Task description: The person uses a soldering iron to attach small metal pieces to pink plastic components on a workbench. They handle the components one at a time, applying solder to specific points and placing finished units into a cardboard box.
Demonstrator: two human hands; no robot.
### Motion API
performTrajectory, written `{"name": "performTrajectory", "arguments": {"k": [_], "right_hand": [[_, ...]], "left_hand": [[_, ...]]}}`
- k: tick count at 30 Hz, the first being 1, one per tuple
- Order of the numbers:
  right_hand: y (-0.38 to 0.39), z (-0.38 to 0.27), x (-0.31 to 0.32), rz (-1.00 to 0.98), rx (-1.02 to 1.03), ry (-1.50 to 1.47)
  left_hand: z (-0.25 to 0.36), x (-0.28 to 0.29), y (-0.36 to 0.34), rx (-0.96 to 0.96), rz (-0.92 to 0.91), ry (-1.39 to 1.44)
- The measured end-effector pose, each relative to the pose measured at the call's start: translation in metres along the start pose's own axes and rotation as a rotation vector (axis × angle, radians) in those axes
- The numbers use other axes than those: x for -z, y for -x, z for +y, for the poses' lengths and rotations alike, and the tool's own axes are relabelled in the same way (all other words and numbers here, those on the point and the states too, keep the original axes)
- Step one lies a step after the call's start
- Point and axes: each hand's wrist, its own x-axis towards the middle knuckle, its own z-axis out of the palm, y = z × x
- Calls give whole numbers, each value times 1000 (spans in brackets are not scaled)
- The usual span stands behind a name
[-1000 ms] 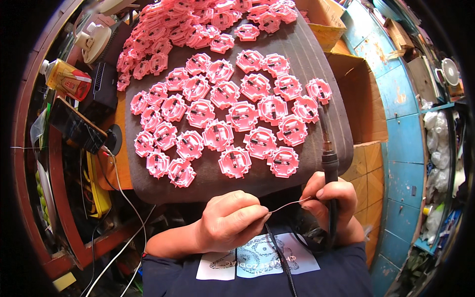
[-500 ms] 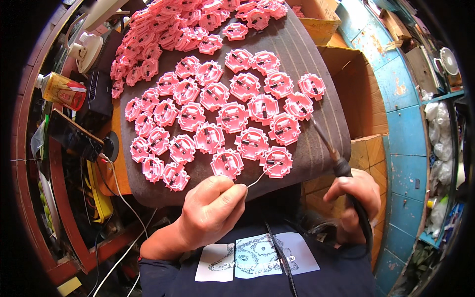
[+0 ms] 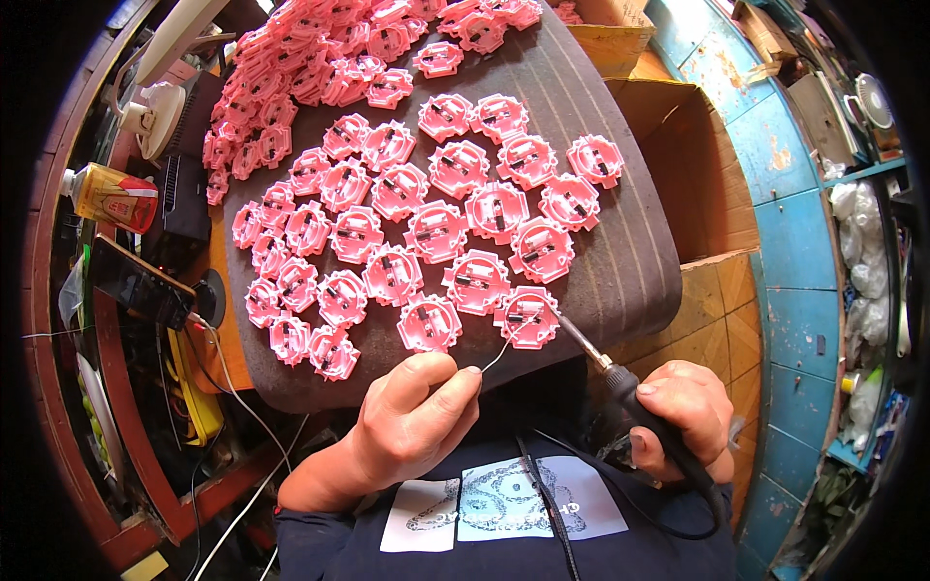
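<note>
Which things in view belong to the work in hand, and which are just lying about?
In use:
- soldering iron, in the right hand
- thin wire, pinched in the left hand
- pink parts on the dark tabletop

Apparently lying about:
- yellow-and-red bottle
- propped dark device
- small white fan

Bright pink parts (image 3: 436, 232) on a dark grey-brown counter (image 3: 620, 271) with thin pale stripes

Black and whitish pieces mark the pink; the soldering iron (image 3: 635, 392) pairs a black handle with a silvery shaft, and the wire (image 3: 496, 359) is silver-grey. The navy shirt (image 3: 325, 542) bears white and pale-blue panels with dark speckled drawings. Cabinets (image 3: 799, 329) are blue with rusty patches, the carton (image 3: 705, 174) brown, the bottle (image 3: 114, 199) amber and red.
</note>
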Motion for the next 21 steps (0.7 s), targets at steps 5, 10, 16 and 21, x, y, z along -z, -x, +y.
{"name": "performTrajectory", "arguments": {"k": [5, 10, 16, 21], "right_hand": [[0, 3, -2, -25, -12, 11], [0, 4, -4, -36, -21, -6], [-3, 4, -7, -45, -21, 1], [-3, 4, -8, -38, -26, 1]], "left_hand": [[1, -1, -1, 15, 0, 0], [1, -1, -1, 10, 4, -5], [0, -2, -2, 8, 9, 1], [-1, -4, -2, 3, 5, -2]]}}
